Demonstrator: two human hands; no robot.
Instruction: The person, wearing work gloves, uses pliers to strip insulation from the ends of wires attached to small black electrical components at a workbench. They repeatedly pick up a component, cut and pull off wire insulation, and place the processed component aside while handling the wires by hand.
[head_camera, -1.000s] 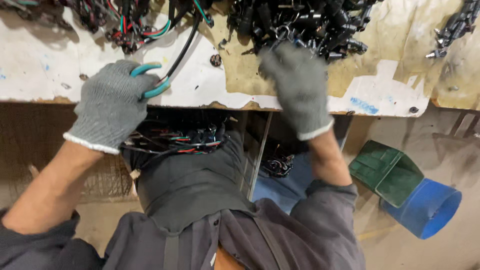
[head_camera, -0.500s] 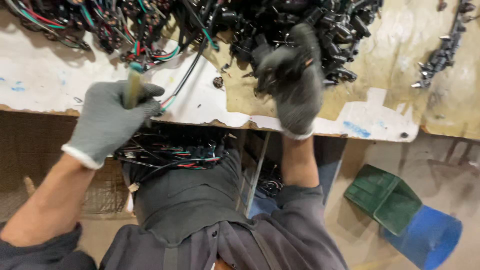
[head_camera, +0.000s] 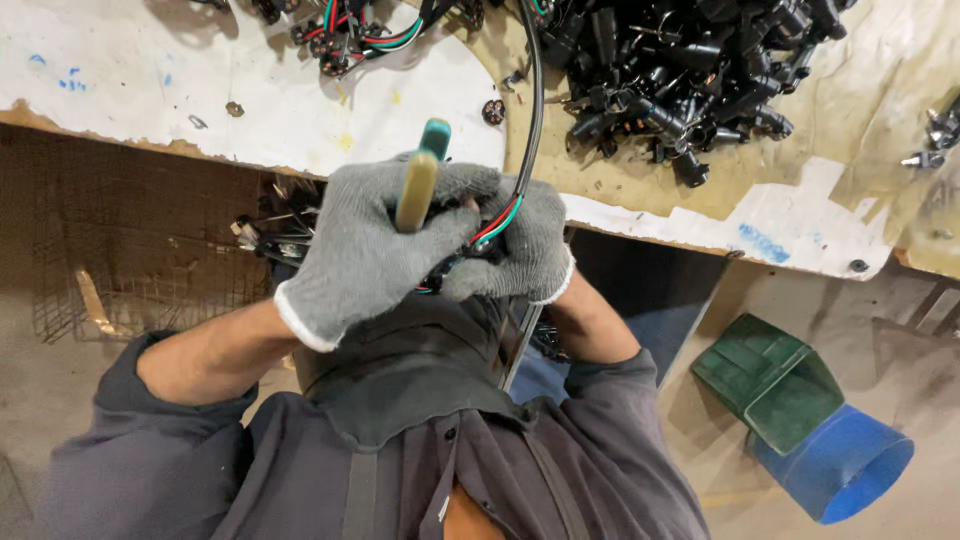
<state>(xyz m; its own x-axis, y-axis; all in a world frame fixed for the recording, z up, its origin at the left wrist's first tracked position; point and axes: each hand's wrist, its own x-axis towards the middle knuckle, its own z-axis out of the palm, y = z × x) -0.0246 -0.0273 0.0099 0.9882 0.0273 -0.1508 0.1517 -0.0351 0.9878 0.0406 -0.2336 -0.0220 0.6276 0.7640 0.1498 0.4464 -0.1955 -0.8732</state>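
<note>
Both hands wear grey knit gloves and meet close to my chest, below the workbench edge. My left hand (head_camera: 360, 250) is closed around a cutting tool with yellow and teal handles (head_camera: 420, 170); its blades are hidden behind the glove. My right hand (head_camera: 525, 250) grips a bundle of red, green and black wires (head_camera: 497, 222) ending in a black connector. A black cable (head_camera: 533, 95) runs from this bundle up onto the bench.
The white, worn workbench (head_camera: 200, 90) carries a heap of black connectors (head_camera: 680, 70) at right and a tangle of coloured wires (head_camera: 360, 30) at the top. A wire basket (head_camera: 130, 260) hangs under the bench at left. A green and blue container (head_camera: 800, 420) lies on the floor at right.
My right hand has left the connector heap and come down to my left hand with a wired connector. The left hand has pulled back from the bench with the cutting tool.
</note>
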